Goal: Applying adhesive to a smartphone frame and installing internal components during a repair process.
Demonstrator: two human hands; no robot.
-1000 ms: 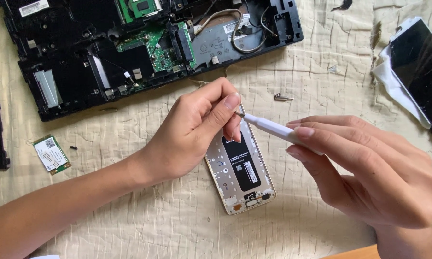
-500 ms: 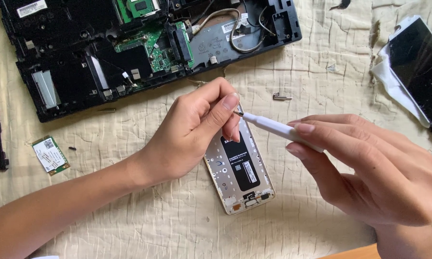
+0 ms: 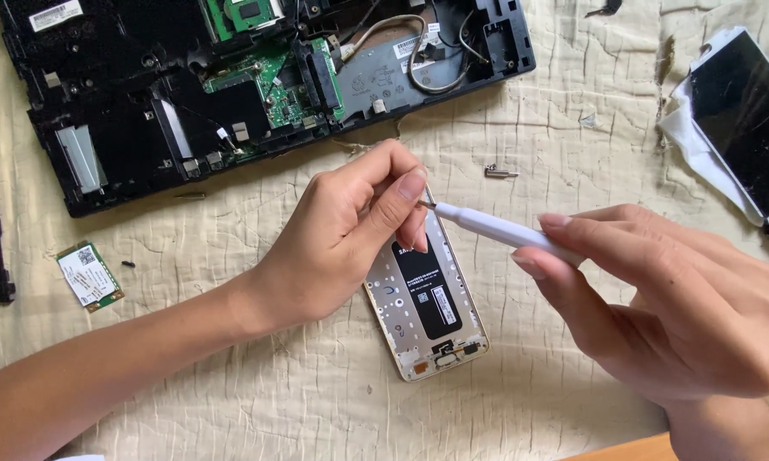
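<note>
An opened phone [image 3: 427, 312] with a gold frame and a black battery lies face down on the quilted cloth. My left hand [image 3: 350, 230] rests over its upper end, and the fingertips pinch at the metal tip of a white screwdriver [image 3: 495, 227]. My right hand [image 3: 666, 299] grips the screwdriver's handle and holds it nearly level, pointing left above the phone. The phone's top edge is hidden under my left fingers. Whether something small sits between those fingertips cannot be told.
A dismantled black laptop base [image 3: 256, 85] with green boards fills the far left. A small green card [image 3: 90, 275] and a tiny screw [image 3: 128, 264] lie at the left. A metal bit [image 3: 501, 172] lies beyond the phone. A phone screen [image 3: 743, 119] rests on white paper at right.
Almost nothing differs. The screwdriver tip stays at my left fingertips and both hands hold their places over the phone.
</note>
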